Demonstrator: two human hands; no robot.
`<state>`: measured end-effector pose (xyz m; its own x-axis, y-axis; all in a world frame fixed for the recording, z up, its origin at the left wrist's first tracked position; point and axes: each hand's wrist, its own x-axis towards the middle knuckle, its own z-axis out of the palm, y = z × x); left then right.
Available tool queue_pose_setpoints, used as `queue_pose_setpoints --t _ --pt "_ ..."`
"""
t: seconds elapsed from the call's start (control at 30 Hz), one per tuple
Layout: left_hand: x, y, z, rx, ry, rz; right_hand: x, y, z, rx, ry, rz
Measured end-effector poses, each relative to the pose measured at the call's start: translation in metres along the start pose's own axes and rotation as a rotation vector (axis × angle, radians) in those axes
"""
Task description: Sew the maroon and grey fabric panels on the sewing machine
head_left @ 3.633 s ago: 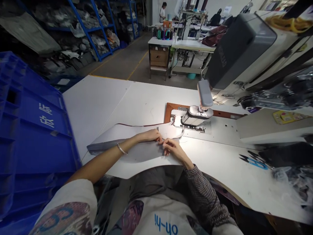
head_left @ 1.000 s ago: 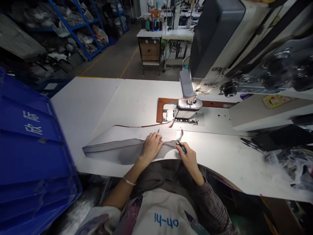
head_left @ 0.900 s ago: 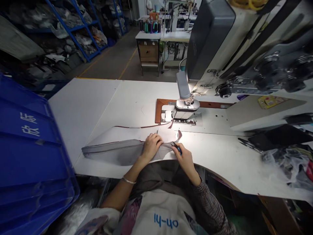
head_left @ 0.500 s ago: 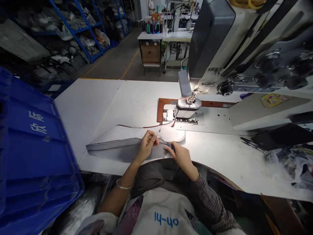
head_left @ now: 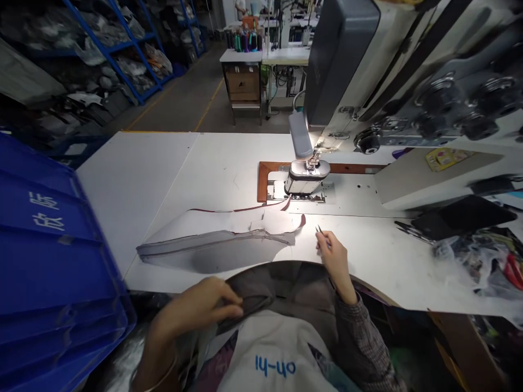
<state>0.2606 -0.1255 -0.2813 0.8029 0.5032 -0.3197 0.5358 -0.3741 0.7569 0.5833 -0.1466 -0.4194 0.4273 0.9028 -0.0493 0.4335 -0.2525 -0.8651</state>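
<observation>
Grey-white fabric pieces (head_left: 229, 256), joined by a seam with dark red edging, lie on the white sewing table in front of me. My right hand (head_left: 334, 256) is just right of the fabric, its fingers closed around small thread snips (head_left: 318, 229) whose dark tips point up and left. The snips' handles are mostly hidden in the hand. My left hand (head_left: 206, 305) is off the table over my lap, slightly blurred, with thumb and forefinger apart and nothing visible between them.
A post-bed sewing machine (head_left: 307, 177) stands behind the fabric, its lamp lit. To the left leans a large blue crate (head_left: 53, 256). Black-handled tools (head_left: 412, 233) and a clear plastic bag (head_left: 461, 261) lie at the right. Blue shelving (head_left: 131, 43) stands farther back.
Both hands have let go of the fabric, which now lies flat. My left hand has dropped back to my lap; my right hand has moved right with the snips.
</observation>
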Motion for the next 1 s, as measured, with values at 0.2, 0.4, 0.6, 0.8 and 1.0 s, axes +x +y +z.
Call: queue_pose_setpoints --t 0.2,0.4,0.6,0.8,1.0 --pt "0.056 0.004 0.049 0.225 0.236 0.058 -0.024 0.020 -0.006 -0.091 -0.052 -0.018" --pt "0.129 -0.053 0.096 0.717 0.507 0.069 -0.009 0.000 0.036 -0.091 -0.192 -0.119" --pt "0.121 -0.046 0.089 0.396 0.531 0.040 0.005 -0.023 0.040 0.395 -0.459 0.055" --pt "0.118 -0.007 0.024 -0.635 0.286 -0.009 -0.003 -0.061 0.008 0.567 -0.353 -0.030" --pt "0.124 0.001 0.006 -0.759 0.213 -0.036 0.001 -0.070 -0.034 0.150 -0.181 -0.309"
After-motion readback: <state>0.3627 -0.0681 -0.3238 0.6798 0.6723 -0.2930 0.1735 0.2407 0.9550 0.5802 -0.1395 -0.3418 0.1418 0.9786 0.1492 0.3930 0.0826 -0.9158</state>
